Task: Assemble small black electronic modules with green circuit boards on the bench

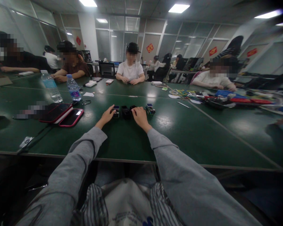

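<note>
Bottles [52, 88] stand toward the tabletop's [127, 142] left edge, fill levels hard to call; midway from near to far edge, left hand [106, 116] touches a circuit board [116, 112], right hand [141, 117] a black case [132, 107], grips unreadable.

A: Where does the light originate?

B: Rectangular ceiling panels [179, 8], burnt to white; the scene is otherwise dim. The tabletop [122, 141] shows pale glare patches, with deep shadow beneath its near edge.

A: And sharpness?

B: Soft, with wide-angle stretching and smearing toward the right margin, a black upper-right corner, and scattered patches of pixelation.
</note>
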`<state>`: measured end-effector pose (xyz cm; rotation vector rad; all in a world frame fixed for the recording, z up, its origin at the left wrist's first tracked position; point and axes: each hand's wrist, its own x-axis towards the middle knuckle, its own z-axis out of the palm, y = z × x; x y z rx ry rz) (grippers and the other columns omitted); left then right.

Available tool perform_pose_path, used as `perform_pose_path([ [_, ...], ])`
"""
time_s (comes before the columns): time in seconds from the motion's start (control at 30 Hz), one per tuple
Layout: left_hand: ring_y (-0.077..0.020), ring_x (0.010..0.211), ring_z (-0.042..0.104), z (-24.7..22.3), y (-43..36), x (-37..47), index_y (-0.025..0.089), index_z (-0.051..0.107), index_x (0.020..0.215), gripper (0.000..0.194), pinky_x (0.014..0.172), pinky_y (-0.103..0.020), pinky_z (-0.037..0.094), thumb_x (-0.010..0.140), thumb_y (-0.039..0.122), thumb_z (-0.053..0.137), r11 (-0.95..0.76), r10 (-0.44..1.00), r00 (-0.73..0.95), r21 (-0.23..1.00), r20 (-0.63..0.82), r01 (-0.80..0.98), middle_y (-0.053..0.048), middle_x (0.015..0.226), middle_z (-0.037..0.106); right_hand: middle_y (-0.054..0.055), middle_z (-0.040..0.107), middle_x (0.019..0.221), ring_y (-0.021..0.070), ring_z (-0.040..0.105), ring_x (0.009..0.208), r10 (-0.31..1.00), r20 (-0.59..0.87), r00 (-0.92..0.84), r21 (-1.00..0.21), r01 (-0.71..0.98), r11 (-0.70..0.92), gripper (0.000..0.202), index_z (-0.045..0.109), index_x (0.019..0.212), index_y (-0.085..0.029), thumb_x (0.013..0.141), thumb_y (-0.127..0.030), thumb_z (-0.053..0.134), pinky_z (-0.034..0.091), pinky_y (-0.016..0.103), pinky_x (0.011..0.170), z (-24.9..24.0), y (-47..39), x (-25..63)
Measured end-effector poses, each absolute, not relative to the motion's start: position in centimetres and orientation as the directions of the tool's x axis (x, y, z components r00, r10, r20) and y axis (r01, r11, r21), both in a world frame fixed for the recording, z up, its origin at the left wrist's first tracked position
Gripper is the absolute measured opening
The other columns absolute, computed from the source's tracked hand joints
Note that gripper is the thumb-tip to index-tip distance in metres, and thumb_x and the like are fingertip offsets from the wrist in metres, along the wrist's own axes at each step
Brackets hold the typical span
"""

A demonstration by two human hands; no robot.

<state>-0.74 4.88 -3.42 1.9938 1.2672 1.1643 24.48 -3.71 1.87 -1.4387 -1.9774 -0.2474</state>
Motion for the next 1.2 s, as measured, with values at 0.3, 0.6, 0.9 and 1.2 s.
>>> perform_pose_path([
  [0.3, -0.0228, 0.127, 0.054, -3.51, 5.09, -0.60, 0.025, 0.042, 0.144, 0.055, 0.111, -0.042, 0.038, 0.091, 0.037, 0.051, -0.444, 0.895, 0.195, 0.762, 0.400, 0.472, -0.007, 0.142, 0.053, 0.010, 0.062, 0.105, 0.0273, 0.048, 0.104, 0.766, 0.629, -0.134, -0.207, 0.921, 0.331, 0.037, 0.063, 0.099, -0.021, 0.102, -0.035, 0.029, 0.037, 0.041, 0.083, 1.66, -3.41, 24.59],
  [0.6, -0.0242, 0.126, 0.054, -3.27, 4.72, -0.64, 0.026, 0.042, 0.144, 0.055, 0.111, -0.043, 0.037, 0.091, 0.039, 0.051, -0.431, 0.901, 0.191, 0.760, 0.389, 0.486, -0.008, 0.140, 0.055, 0.010, 0.062, 0.104, 0.0280, 0.047, 0.104, 0.768, 0.619, -0.162, -0.218, 0.905, 0.366, 0.035, 0.065, 0.098, -0.022, 0.101, -0.035, 0.032, 0.040, 0.042, 0.084, 1.45, -3.38, 24.65],
  [0.9, -0.0238, 0.127, 0.053, -3.37, 4.92, -0.61, 0.025, 0.041, 0.144, 0.056, 0.111, -0.044, 0.037, 0.091, 0.038, 0.051, -0.428, 0.903, 0.193, 0.760, 0.385, 0.489, -0.008, 0.140, 0.055, 0.011, 0.062, 0.101, 0.0272, 0.048, 0.102, 0.757, 0.621, -0.205, -0.214, 0.884, 0.415, 0.037, 0.066, 0.099, -0.020, 0.101, -0.033, 0.032, 0.042, 0.042, 0.088, 1.48, -3.24, 24.62],
  [1.2, -0.0238, 0.128, 0.053, -3.10, 4.50, -0.51, 0.024, 0.040, 0.145, 0.055, 0.111, -0.044, 0.037, 0.092, 0.038, 0.049, -0.446, 0.893, 0.203, 0.727, 0.402, 0.522, -0.009, 0.140, 0.054, 0.011, 0.062, 0.102, 0.0261, 0.048, 0.101, 0.759, 0.614, -0.216, -0.195, 0.890, 0.411, 0.032, 0.066, 0.098, -0.019, 0.101, -0.030, 0.036, 0.042, 0.039, 0.088, 1.30, -2.99, 24.69],
])
